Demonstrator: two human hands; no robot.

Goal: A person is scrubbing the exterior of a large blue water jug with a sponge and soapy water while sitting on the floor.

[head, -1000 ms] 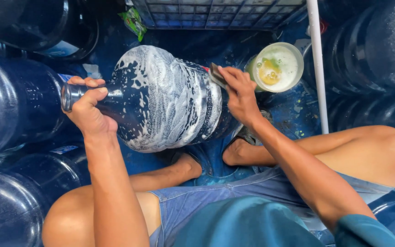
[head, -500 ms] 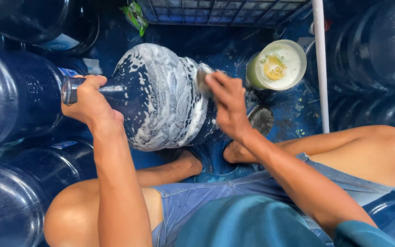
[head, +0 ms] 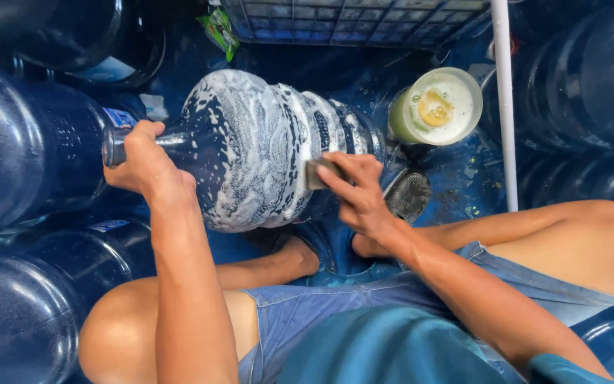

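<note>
While it lies on its side across the blue floor, a soapy water jug (head: 264,149) is held between 2 hands.

Because the left hand (head: 143,160) is clenched around the jug's neck, the bottle seems steadied against rolling, its mouth pointing toward the person's left. The right hand (head: 357,195) presses a small dark scrubbing pad (head: 319,173) flat against the ribbed, lather-covered wall near the jug's base, fingers closed over the pad. So the jug sits between the hands, in front of the bent knees and just above 2 bare feet. A pale tub of soapy liquid (head: 438,107) stands just beyond the right hand, likely kept within reach, with a round mesh scourer (head: 408,193) beside it. Other large blue jugs (head: 30,149) crowd both sides, and a white pipe (head: 504,99) runs upright at the right.
</note>
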